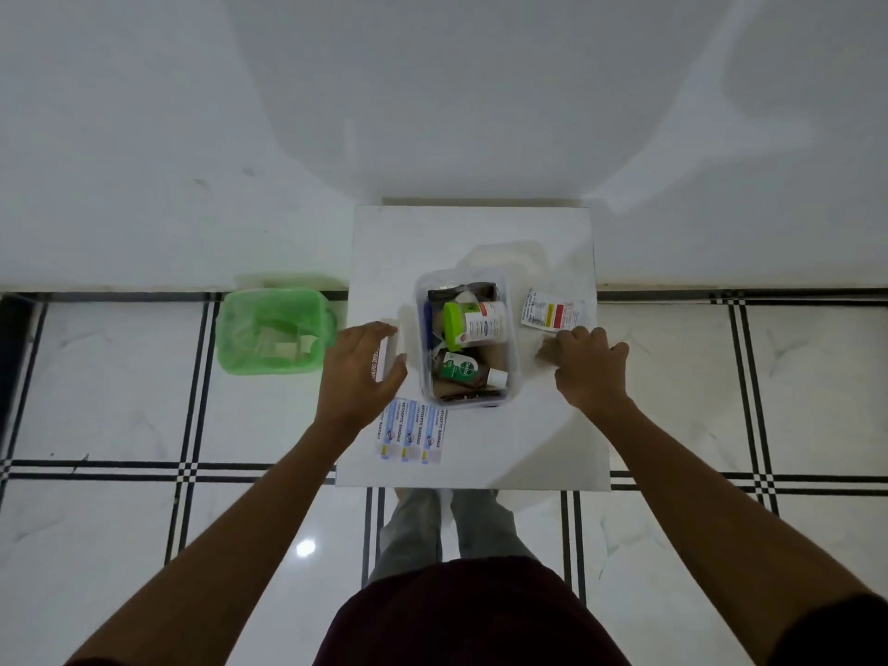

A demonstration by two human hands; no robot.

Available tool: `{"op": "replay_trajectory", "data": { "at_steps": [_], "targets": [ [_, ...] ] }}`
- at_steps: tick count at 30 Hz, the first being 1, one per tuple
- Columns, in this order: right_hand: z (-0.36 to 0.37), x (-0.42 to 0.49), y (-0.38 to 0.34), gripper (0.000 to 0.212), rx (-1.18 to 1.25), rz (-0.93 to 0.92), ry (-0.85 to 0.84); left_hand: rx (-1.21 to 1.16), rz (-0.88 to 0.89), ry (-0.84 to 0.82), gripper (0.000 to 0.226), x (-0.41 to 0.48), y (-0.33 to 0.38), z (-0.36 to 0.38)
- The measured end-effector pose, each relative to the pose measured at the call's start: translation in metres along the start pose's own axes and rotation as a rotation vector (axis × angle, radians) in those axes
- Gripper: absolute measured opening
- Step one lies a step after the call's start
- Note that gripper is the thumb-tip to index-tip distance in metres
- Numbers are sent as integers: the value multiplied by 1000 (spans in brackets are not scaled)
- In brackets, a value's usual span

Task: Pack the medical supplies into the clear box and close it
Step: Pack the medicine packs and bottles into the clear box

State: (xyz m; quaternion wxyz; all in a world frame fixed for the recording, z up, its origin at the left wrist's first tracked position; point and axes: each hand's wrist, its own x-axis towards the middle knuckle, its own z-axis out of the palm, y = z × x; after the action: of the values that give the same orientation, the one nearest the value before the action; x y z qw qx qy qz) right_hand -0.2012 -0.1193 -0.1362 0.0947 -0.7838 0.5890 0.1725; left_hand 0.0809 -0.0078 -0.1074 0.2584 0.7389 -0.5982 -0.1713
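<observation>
The clear box [468,338] is sitting lidless near the middle of the white table [528,449], its long axis running near to far. Inside, a white bottle with a green cap [473,322] is lying crosswise, cap pointing left; a green-labelled bottle [468,371] is lying nearer, cap pointing right. The left hand [360,377] is hovering with fingers spread over a white carton [384,358] left of the box. The right hand [588,370] is resting fingers-down on the table, gripping nothing visible, just near a printed sachet [552,311]. Bandage strips [413,432] are lying near the box's near-left corner.

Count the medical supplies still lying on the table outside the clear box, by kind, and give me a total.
Antiseptic bandage strips: 3
Sachet with red and yellow label: 1
White carton under the left hand: 1
Total: 5
</observation>
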Motion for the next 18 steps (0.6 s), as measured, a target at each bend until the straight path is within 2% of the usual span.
{"op": "replay_trajectory", "data": {
  "at_steps": [7,10,11,13,15,18],
  "targets": [
    [-2,-2,2,26,1,5,16,93,187,-75,39,28,36,5],
    [-13,-7,0,20,79,35,131,198,280,-83,21,37,45,7],
    [-14,-8,0,20,110,41,163,248,326,-116,16,38,44,11],
    [-18,-13,-3,21,147,36,216,331,386,-258,18,31,39,16],
    [-18,-17,-7,22,154,29,267,397,380,-386,24,24,36,21],
    [-25,-18,-10,26,154,46,316,457,310,-464,23,22,44,25]
  ]
}}
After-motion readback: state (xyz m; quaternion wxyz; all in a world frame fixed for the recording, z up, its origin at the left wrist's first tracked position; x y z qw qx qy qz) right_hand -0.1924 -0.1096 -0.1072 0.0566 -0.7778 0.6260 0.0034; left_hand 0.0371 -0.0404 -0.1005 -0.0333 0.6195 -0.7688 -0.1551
